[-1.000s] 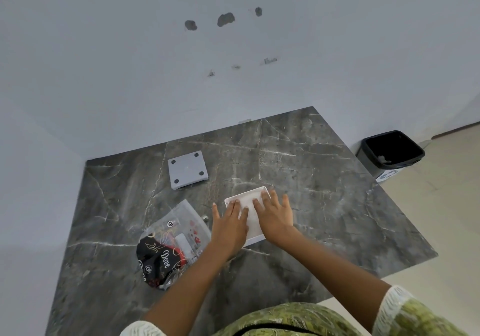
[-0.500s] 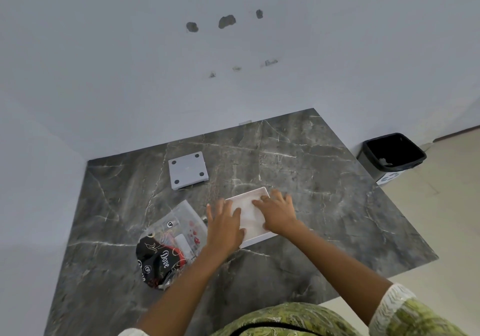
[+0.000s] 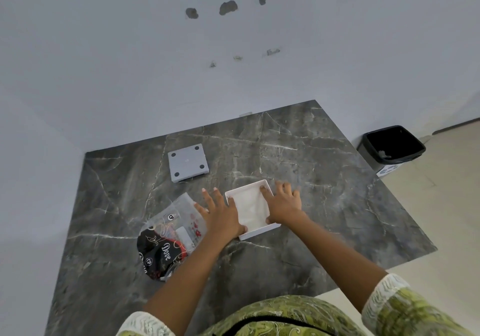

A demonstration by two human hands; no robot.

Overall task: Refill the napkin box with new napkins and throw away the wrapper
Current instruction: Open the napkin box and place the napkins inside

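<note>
A white square napkin box (image 3: 259, 232) lies open on the dark marble table (image 3: 332, 205), with white napkins (image 3: 250, 207) lying flat inside it. My left hand (image 3: 223, 217) rests flat over the box's left rim, fingers spread, thumb at the near corner. My right hand (image 3: 284, 204) lies flat over the right rim, its forefinger and thumb reaching inside onto the napkins. The crumpled clear, black and red wrapper (image 3: 168, 237) lies just left of my left hand.
A grey square lid (image 3: 188, 162) with four dark feet lies upside down behind the box. A black-lined waste bin (image 3: 392, 146) stands on the floor past the table's right edge. The wall runs along the table's far side.
Both hands slid apart from the middle of the napkins to the box's left and right rims, uncovering the napkins. The box stayed in place.
</note>
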